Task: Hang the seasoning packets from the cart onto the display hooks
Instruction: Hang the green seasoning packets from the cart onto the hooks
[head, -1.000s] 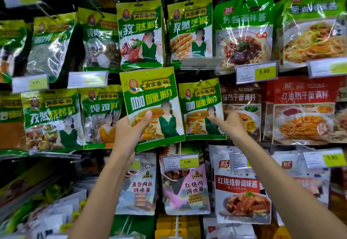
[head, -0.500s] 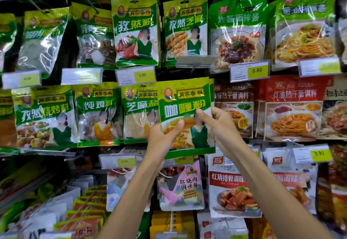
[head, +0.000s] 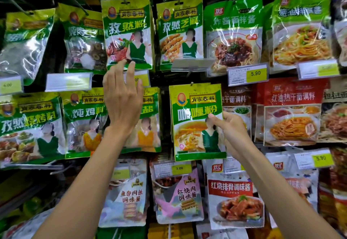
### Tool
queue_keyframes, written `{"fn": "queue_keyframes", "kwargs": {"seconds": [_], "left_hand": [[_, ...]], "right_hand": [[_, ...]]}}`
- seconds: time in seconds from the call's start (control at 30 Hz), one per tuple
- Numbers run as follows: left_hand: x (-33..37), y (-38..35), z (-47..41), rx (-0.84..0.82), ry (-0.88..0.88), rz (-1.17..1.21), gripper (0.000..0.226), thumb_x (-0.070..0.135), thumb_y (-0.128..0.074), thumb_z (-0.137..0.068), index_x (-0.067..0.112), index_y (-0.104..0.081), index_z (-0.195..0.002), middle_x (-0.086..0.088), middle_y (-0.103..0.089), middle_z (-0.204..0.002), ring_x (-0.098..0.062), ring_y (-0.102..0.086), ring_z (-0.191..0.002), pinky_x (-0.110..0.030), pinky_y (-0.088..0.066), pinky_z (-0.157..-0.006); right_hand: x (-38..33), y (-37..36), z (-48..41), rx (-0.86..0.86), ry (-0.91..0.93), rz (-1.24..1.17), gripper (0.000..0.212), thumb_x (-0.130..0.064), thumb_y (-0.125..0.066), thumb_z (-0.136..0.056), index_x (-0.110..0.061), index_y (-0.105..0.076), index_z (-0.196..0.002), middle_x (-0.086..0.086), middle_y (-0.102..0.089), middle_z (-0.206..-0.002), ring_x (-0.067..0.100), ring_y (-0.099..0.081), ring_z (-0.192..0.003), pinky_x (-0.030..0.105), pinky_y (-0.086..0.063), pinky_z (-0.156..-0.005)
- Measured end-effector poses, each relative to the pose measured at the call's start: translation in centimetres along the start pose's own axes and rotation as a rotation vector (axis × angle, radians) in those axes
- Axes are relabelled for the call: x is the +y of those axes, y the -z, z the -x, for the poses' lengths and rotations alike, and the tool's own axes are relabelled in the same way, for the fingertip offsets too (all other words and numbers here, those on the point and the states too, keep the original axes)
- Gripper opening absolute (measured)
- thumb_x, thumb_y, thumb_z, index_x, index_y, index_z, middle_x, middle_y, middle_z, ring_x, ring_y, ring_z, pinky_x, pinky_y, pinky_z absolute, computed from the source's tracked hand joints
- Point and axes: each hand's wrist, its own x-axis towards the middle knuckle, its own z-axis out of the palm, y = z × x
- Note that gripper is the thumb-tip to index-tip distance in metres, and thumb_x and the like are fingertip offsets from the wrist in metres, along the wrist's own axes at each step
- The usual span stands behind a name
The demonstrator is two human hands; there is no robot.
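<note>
Right hand (head: 228,127): thumb and fingers pinch the green packet (head: 195,118) at its 3 o'clock edge.
Left hand (head: 122,97): fingers spread, empty, at packet's 10 o'clock.

Shop: hanging seasoning packets (head: 196,124), yellow price tags (head: 247,74).

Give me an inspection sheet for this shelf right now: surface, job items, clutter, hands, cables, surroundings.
Surface: display hooks hold packets in rows.
Job's things: curry packet hangs upright in the middle row, its top at a hook.
Clutter: blurred packets lie stacked at lower left.
Hands: left hand open, fingertips by the cumin packet's lower edge; right hand pinches the curry packet's right edge.
Cables: nothing seen.
Surroundings: price tags, red noodle-sauce packets on the right.
</note>
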Motion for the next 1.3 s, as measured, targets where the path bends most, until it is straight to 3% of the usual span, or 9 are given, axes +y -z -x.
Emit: {"fn": "queue_keyframes", "kwargs": {"seconds": [0.13, 0.17, 0.2, 0.23, 0.27, 0.63, 1.0, 1.23, 1.3], "left_hand": [[-0.4, -1.2, 0.3, 0.003, -0.019, 0.011, 0.037, 0.022, -0.040, -0.101, -0.001, -0.050, -0.128, -0.024, -0.053, -0.127, -0.040, -0.050, -0.118, -0.050, -0.037, -0.104], [-0.4, -1.4, 0.3, 0.012, -0.015, 0.018, 0.037, 0.022, -0.040, -0.101, -0.001, -0.050, -0.127, -0.024, -0.054, -0.126, -0.040, -0.050, -0.117, -0.050, -0.037, -0.104], [-0.4, -1.4, 0.3, 0.018, -0.013, 0.021, 0.037, 0.022, -0.039, -0.101, -0.001, -0.051, -0.127, -0.023, -0.054, -0.124, -0.040, -0.051, -0.116, -0.049, -0.037, -0.104], [-0.4, -1.5, 0.3, 0.020, -0.013, 0.020, 0.037, 0.022, -0.039, -0.100, -0.001, -0.051, -0.126, -0.023, -0.055, -0.123, -0.040, -0.051, -0.116, -0.049, -0.036, -0.104], [-0.4, -1.5, 0.3, 0.018, -0.014, 0.019, 0.037, 0.022, -0.039, -0.100, -0.001, -0.051, -0.126, -0.023, -0.055, -0.122, -0.040, -0.050, -0.115, -0.048, -0.036, -0.104], [-0.5, -1.5, 0.2, 0.021, -0.016, 0.025, 0.036, 0.022, -0.040, -0.099, -0.001, -0.052, -0.124, -0.022, -0.056, -0.119, -0.038, -0.051, -0.113, -0.045, -0.034, -0.103], [-0.6, -1.3, 0.2, 0.024, -0.032, 0.015, 0.036, 0.023, -0.041, -0.100, -0.001, -0.052, -0.125, -0.021, -0.056, -0.118, -0.037, -0.051, -0.112, -0.044, -0.034, -0.103], [-0.6, -1.2, 0.1, 0.027, -0.043, 0.023, 0.037, 0.023, -0.041, -0.100, -0.001, -0.053, -0.124, -0.021, -0.057, -0.118, -0.037, -0.052, -0.112, -0.044, -0.035, -0.102], [-0.6, -1.2, 0.1, 0.028, -0.043, 0.029, 0.037, 0.023, -0.042, -0.100, -0.001, -0.053, -0.124, -0.022, -0.057, -0.117, -0.037, -0.052, -0.112, -0.044, -0.036, -0.102]], "right_hand": [[-0.4, -0.2, -1.2, -0.002, 0.021, -0.025, 0.023, -0.012, -0.061, -0.093, -0.006, -0.063, -0.071, -0.014, -0.068, -0.071, -0.010, -0.062, -0.063, 0.006, -0.040, -0.053], [-0.5, -0.3, -1.5, 0.009, 0.019, -0.029, 0.019, -0.011, -0.061, -0.093, 0.001, -0.062, -0.078, -0.014, -0.060, -0.091, -0.012, -0.062, -0.065, 0.009, -0.053, -0.058], [-0.6, -0.4, -1.6, 0.019, 0.015, -0.017, 0.022, -0.012, -0.060, -0.093, 0.005, -0.061, -0.079, -0.008, -0.048, -0.099, -0.009, -0.064, -0.070, 0.012, -0.049, -0.075], [-0.7, -0.5, -1.7, 0.017, 0.006, -0.001, 0.026, -0.013, -0.060, -0.094, 0.003, -0.061, -0.073, -0.004, -0.035, -0.065, -0.001, -0.066, -0.074, 0.018, -0.055, -0.064], [-0.8, -0.5, -1.8, 0.016, -0.006, 0.009, 0.029, -0.015, -0.060, -0.094, -0.003, -0.060, -0.068, 0.003, -0.069, -0.076, 0.009, -0.066, -0.076, 0.024, -0.053, -0.065], [-1.7, -1.6, -2.0, 0.017, -0.091, 0.055, 0.029, -0.015, -0.060, -0.094, -0.001, -0.058, -0.068, 0.011, -0.060, -0.075, 0.027, -0.055, -0.084, 0.041, -0.044, -0.078], [-1.7, -1.2, -2.8, 0.039, -0.152, -0.004, 0.023, 0.000, -0.062, -0.087, -0.004, -0.054, -0.066, 0.010, -0.066, -0.088, 0.019, -0.058, -0.101, 0.028, -0.042, -0.065], [-0.1, -2.2, -4.9, 0.155, -0.085, 0.190, 0.025, -0.010, -0.062, -0.091, 0.001, -0.060, -0.069, 0.026, -0.065, -0.111, 0.035, -0.058, -0.111, 0.046, -0.047, -0.090], [0.3, -2.3, -5.2, 0.185, -0.077, 0.247, 0.027, -0.020, -0.064, -0.092, 0.007, -0.067, -0.096, 0.018, -0.065, -0.119, 0.032, -0.056, -0.116, 0.050, -0.043, -0.102]]}}
